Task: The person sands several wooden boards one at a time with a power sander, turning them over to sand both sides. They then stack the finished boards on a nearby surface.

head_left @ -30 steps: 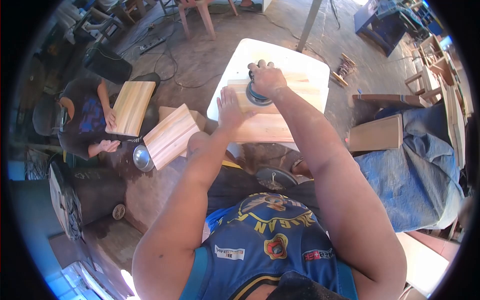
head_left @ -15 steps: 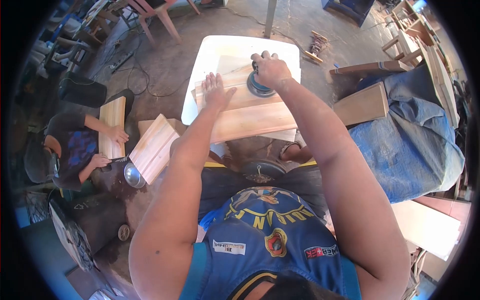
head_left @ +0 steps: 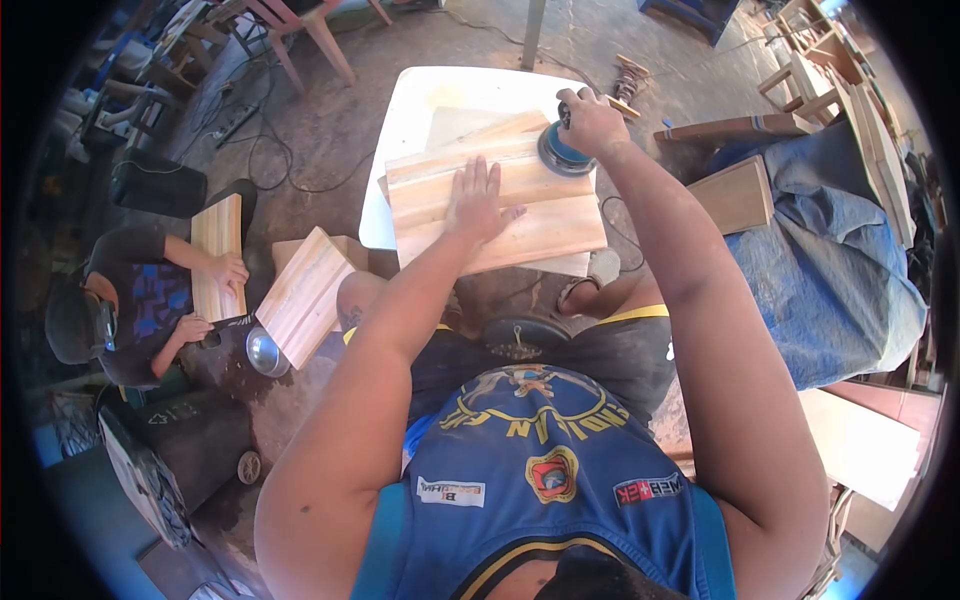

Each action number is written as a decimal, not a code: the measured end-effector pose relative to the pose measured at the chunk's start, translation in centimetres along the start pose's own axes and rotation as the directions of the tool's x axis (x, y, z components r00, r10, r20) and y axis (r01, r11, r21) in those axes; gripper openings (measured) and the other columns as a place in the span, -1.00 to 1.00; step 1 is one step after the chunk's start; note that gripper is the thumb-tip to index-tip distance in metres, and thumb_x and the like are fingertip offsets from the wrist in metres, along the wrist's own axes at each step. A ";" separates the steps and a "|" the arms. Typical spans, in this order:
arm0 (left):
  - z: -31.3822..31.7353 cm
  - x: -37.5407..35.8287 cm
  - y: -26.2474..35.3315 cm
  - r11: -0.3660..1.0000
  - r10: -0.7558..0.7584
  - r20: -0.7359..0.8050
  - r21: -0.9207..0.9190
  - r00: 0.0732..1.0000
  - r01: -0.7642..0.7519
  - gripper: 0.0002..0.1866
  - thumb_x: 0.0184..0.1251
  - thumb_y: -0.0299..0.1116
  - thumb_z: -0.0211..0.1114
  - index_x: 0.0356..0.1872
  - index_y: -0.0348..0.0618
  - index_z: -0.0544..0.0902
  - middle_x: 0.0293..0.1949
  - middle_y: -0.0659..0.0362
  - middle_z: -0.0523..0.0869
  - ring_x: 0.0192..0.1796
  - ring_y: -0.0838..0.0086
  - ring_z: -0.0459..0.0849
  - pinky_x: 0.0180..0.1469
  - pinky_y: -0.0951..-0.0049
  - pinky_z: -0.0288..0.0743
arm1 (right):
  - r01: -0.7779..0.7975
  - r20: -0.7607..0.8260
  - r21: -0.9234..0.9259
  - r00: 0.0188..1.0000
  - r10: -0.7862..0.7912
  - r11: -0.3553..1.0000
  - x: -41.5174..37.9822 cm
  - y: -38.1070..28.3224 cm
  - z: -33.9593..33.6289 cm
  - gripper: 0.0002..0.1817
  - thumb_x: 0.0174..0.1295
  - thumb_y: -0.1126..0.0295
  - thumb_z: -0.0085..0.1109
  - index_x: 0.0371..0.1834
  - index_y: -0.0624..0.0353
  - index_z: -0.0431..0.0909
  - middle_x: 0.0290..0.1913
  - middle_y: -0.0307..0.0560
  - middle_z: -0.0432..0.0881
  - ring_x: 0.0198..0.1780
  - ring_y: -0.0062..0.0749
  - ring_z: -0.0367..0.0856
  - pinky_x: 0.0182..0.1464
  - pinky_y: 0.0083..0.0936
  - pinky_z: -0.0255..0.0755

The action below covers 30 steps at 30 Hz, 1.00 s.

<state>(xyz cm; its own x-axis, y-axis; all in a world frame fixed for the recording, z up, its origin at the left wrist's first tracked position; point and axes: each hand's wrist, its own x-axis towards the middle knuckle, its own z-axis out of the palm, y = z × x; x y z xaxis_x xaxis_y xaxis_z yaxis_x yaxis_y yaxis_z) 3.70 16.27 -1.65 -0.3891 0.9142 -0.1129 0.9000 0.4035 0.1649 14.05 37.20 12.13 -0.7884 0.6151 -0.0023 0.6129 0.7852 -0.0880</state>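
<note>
A pale striped wooden board (head_left: 540, 225) lies on a white table (head_left: 410, 110), over other thin boards. My left hand (head_left: 477, 205) rests flat on the board, fingers stretched out. Wrapped round the top of a round teal sander (head_left: 563, 155), my right hand (head_left: 592, 122) holds it at the board's far right corner. The sander's pad touches or nearly touches the wood; its exact contact is hidden.
At left a co-worker's hands (head_left: 228, 272) hold another board (head_left: 215, 245). A striped board (head_left: 308, 295) leans beside a metal bowl (head_left: 266, 352). A blue tarp (head_left: 810, 290) covers things at right. Cables (head_left: 285, 165) cross the floor.
The sander in my right hand has moved right, to the board's corner. My left hand has shifted right and nearer along the board, which has turned slightly.
</note>
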 end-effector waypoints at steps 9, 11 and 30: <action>0.5 -9.1 -0.7 0.982 0.160 0.052 -0.107 0.986 -0.154 0.02 0.41 0.28 0.19 0.62 -0.27 0.06 0.63 -0.26 0.00 0.70 -0.05 -0.13 0.66 -0.04 -0.27 | 0.084 0.013 -0.029 0.996 -0.083 0.996 -1.6 -0.7 0.1 -0.39 0.23 0.22 0.29 0.40 -0.14 0.43 0.25 0.02 0.56 0.27 0.05 0.58 0.25 -0.12 0.58; -0.6 -11.2 -1.9 0.984 0.148 0.071 -0.114 0.987 -0.139 0.02 0.41 0.26 0.20 0.62 -0.29 0.07 0.63 -0.27 0.00 0.69 -0.06 -0.12 0.66 -0.03 -0.25 | 0.123 0.024 -0.010 0.992 -0.122 0.992 -2.3 -1.9 0.1 -0.40 0.24 0.25 0.26 0.40 -0.13 0.43 0.24 0.02 0.56 0.28 0.02 0.56 0.24 -0.12 0.58; -4.1 -16.5 -6.6 0.999 0.042 0.237 0.005 0.971 -0.044 0.09 0.35 0.21 0.30 0.54 -0.56 0.09 0.56 -0.45 0.06 0.65 -0.21 -0.01 0.66 0.07 -0.07 | 0.442 0.108 0.048 0.889 -0.445 0.896 -3.4 -21.2 0.7 -0.50 0.31 0.30 0.12 0.36 -0.07 0.45 0.26 0.06 0.52 0.27 -0.02 0.57 0.20 -0.11 0.57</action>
<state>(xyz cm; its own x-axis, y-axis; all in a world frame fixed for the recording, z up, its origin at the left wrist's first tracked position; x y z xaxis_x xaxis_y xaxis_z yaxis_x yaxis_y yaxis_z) 3.35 -1.32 3.17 -0.2935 0.8953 -0.3353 0.9173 0.3624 0.1649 3.70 18.41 13.32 -0.9793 0.1901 -0.0700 0.1978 0.9719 -0.1278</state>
